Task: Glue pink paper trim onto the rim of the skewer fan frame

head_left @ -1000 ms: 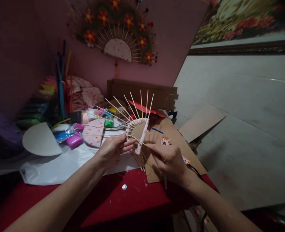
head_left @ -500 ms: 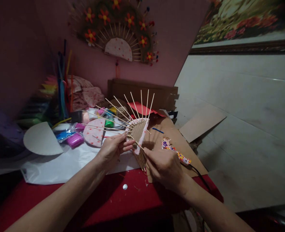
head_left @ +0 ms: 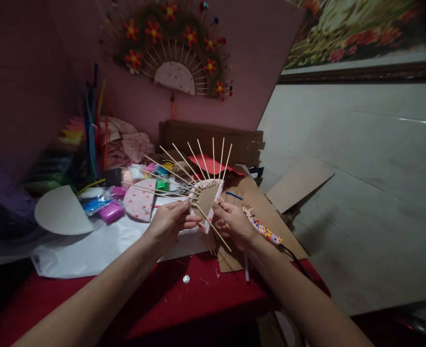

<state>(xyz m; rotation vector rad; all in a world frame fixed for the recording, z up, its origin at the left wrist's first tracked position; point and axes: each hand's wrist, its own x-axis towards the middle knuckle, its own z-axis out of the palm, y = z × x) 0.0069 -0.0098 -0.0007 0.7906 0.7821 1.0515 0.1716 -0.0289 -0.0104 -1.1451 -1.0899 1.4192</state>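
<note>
A cardboard half-disc [head_left: 206, 198] edged in pink dotted cloth is held up between my hands, with several thin sticks fanning out from its curved edge. My left hand [head_left: 171, 220] pinches its left end near the stick bases. My right hand [head_left: 234, 222] grips its right edge, fingers closed on the cloth rim. One loose-looking stick [head_left: 216, 229] slants from the left end down across the piece towards the lower right. Below the half-disc, a bundle of sticks [head_left: 209, 242] shows partly.
A patterned glue gun [head_left: 265, 230] with a black cord lies on brown cardboard [head_left: 287, 241] at right. Left are a pink dotted half-disc [head_left: 140, 200], a white half-disc [head_left: 62, 210] and bagged clay [head_left: 111, 212]. A decorated fan [head_left: 174, 77] hangs on the wall.
My right hand has let go of the slanting stick and moved up to the half-disc's right edge. The stick now points further down and right. The view has shifted slightly.
</note>
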